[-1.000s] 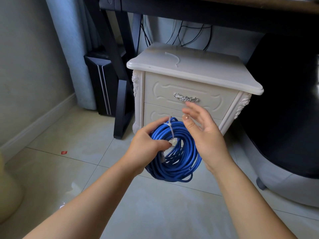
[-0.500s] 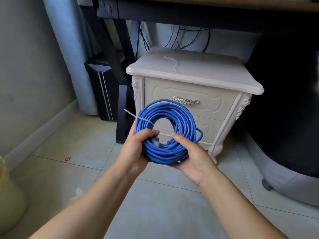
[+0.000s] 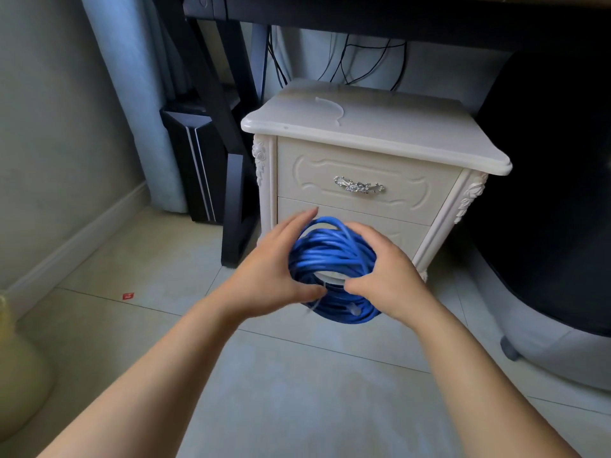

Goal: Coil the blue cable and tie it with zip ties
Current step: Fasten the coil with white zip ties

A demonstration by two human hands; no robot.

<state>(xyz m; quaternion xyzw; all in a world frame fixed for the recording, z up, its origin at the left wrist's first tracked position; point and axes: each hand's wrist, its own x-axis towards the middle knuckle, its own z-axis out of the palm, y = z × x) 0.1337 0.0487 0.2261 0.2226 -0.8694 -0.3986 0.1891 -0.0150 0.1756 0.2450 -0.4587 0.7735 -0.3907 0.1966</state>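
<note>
The coiling looks done. The blue cable point(image 3: 330, 251) is wound into a tight ring of many turns and is held in the air above the tiled floor point(image 3: 297, 375), in front of the lower drawer point(image 3: 410, 223) of a white nightstand point(image 3: 380, 140). The left hand point(image 3: 274, 269) clasps the ring's left side, with its fingers laid along the outside and its thumb hooked in at the near edge. The right hand point(image 3: 388, 276) curls over the right side, thumb tucked inward.

A pale zip tie point(image 3: 318, 300) seems to wrap the near part of the ring between the thumbs, its tail hanging loose (blur hides whether it is pulled tight). A second zip tie point(image 3: 332, 109) lies on the nightstand top, so more tying is probably left.

The upper drawer point(image 3: 363, 166) and the lower one are both closed, so their contents cannot be seen.
</note>
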